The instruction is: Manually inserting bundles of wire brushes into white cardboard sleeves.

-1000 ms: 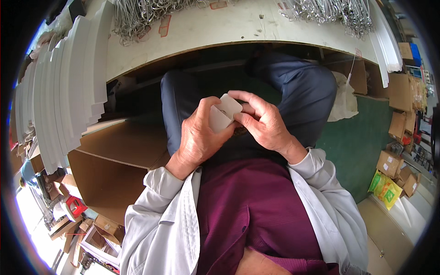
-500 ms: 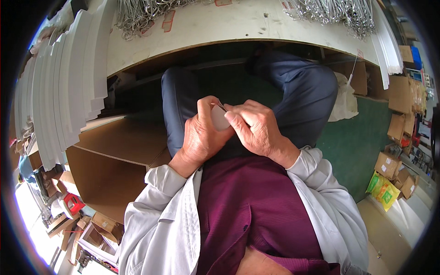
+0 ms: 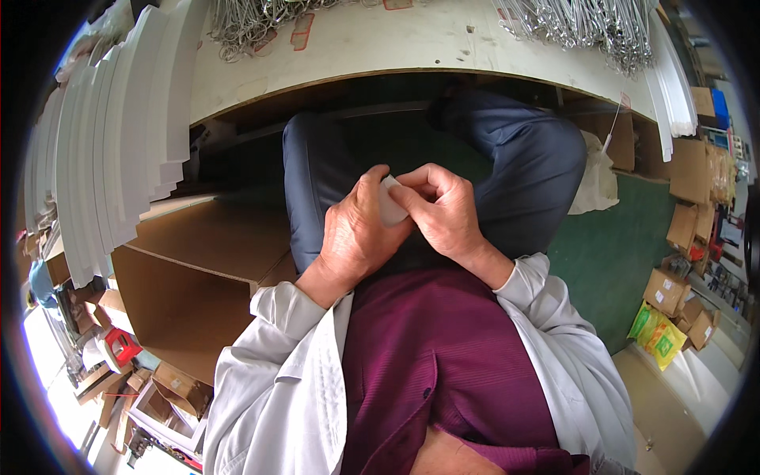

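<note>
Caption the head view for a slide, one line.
Seated person's left hand and right hand pinch a small white piece over the lap, below a pale workbench.

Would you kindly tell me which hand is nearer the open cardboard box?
Left. The left hand sits just right of the cardboard box; the right hand lies beyond it.

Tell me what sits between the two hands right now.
In the head view, a small white piece is pinched between the left hand and the right hand, mostly hidden by the fingers, above the lap.
</note>
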`<act>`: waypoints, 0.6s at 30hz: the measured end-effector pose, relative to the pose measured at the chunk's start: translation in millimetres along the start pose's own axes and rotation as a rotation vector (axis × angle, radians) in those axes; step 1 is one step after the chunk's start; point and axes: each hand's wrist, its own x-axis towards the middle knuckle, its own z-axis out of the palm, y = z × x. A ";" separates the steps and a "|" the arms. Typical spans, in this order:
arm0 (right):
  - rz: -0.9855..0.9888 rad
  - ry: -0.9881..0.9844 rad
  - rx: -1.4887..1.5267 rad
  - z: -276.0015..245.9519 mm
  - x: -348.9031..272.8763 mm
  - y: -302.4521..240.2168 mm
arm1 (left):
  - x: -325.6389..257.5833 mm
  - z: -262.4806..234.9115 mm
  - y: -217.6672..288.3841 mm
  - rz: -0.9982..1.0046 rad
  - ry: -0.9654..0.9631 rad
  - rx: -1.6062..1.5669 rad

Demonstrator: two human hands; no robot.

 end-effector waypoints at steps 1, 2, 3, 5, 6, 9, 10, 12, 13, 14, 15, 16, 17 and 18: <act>0.039 0.016 -0.011 -3.6 1.5 1.9 | -1.0 -1.3 -1.2 0.015 -0.023 0.023; 0.080 0.035 -0.020 -6.4 3.0 4.7 | -2.8 -3.9 -1.7 0.016 -0.024 0.024; 0.093 0.060 0.044 -8.4 5.6 6.9 | -4.7 -7.5 -1.2 -0.031 -0.086 0.027; 0.145 0.026 0.082 -13.3 7.2 4.4 | -7.8 -9.7 -2.0 -0.079 -0.148 0.032; 0.146 0.026 0.082 -12.6 6.5 4.2 | -9.6 -8.9 -3.1 -0.059 -0.110 0.017; 0.049 0.047 0.059 -9.0 5.4 5.3 | -12.1 -6.5 -1.9 -0.047 -0.066 0.006; 0.017 0.068 -0.039 -8.6 3.1 7.1 | -12.3 -5.2 -1.6 -0.056 -0.060 0.010; -0.011 0.091 -0.141 -5.9 -0.5 6.4 | -12.2 -2.9 -4.5 -0.028 -0.036 0.009; -0.052 0.089 -0.183 -4.5 -1.9 4.2 | -12.2 -1.1 -6.6 -0.002 -0.010 0.011; -0.100 0.084 -0.215 -3.4 -3.3 1.4 | -12.4 -2.5 -5.4 -0.001 -0.008 0.018; -0.103 0.082 -0.209 -2.8 -4.6 1.4 | -12.8 -3.6 -4.5 -0.015 0.019 0.019; -0.092 0.068 -0.114 -2.3 -6.0 2.5 | -13.1 -4.6 -3.6 -0.030 0.046 0.020; -0.078 0.059 -0.030 -2.1 -5.2 4.5 | -9.7 -4.9 -4.2 -0.029 0.045 0.015; -0.077 0.061 -0.034 -0.7 -4.6 7.6 | -5.5 -6.0 -3.9 -0.030 0.045 -0.017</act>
